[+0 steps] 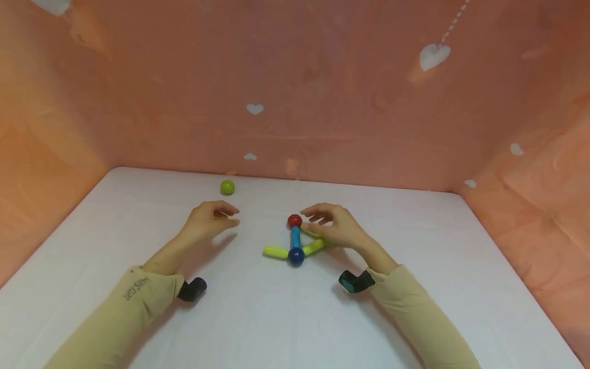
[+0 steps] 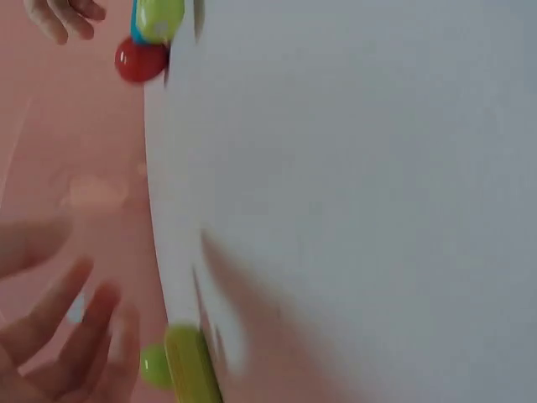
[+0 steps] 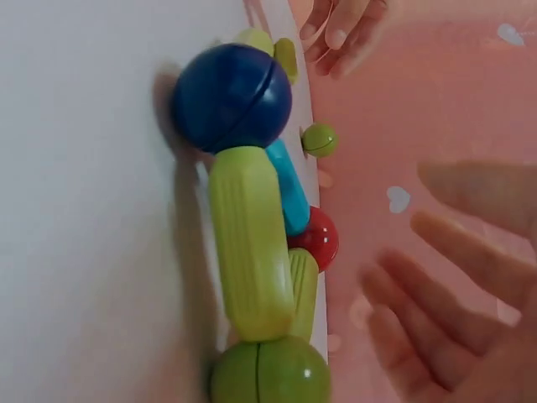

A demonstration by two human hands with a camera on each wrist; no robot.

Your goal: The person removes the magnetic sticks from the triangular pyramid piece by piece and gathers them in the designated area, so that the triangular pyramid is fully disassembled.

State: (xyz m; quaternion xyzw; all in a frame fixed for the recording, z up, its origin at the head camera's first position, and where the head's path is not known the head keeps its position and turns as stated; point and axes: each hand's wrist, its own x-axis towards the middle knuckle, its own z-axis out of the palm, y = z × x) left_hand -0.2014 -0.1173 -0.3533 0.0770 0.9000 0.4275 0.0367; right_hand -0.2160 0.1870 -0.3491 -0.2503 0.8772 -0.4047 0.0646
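Note:
A flat triangle of toy rods and balls lies on the table: a dark blue ball (image 1: 296,257), a light blue rod (image 1: 295,237), a red ball (image 1: 295,221), two yellow-green rods and a green ball (image 3: 273,374). Another yellow-green rod (image 1: 275,252) sticks out left from the blue ball. My right hand (image 1: 335,224) hovers over the triangle's right side, fingers apart and holding nothing, hiding the green ball in the head view. My left hand (image 1: 209,219) is held above the table with parted fingers. Close to it lies a loose yellow-green rod (image 2: 191,363), mostly hidden in the head view.
A loose green ball (image 1: 227,187) sits near the table's back edge, beyond my left hand. The white table (image 1: 286,323) meets a pink cloth wall (image 1: 341,143) with hearts at the back; cloth also hangs at both sides.

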